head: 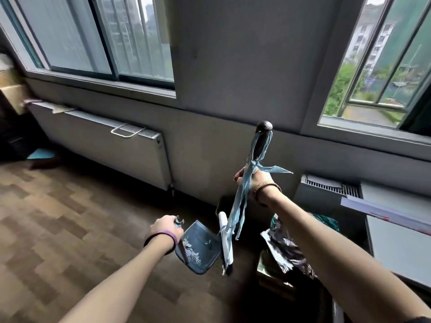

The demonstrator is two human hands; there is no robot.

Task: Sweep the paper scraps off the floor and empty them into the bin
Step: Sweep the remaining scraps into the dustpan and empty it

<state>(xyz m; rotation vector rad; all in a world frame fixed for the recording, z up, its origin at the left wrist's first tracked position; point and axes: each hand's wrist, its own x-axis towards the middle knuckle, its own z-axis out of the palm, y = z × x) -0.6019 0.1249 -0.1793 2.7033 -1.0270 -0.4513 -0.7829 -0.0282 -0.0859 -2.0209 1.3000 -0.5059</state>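
Note:
My left hand [166, 229] grips the handle of a blue-grey dustpan [198, 247], held above the floor and tilted. White paper scraps [192, 251] lie in its pan. My right hand [253, 180] holds the dark broom handle [261, 141], which has light blue cloth strips [240, 206] tied round it. The broom's lower part [225, 241], white and dark, hangs just right of the dustpan. Further right, a bin [289, 255] with a crumpled shiny liner stands low, partly hidden by my right forearm.
A white radiator [105, 145] runs along the wall under the left window. A second radiator [349, 190] and a white board [396, 231] sit at right. Wood-pattern floor [58, 229] spreads to the left. Dark furniture and boxes stand at far left.

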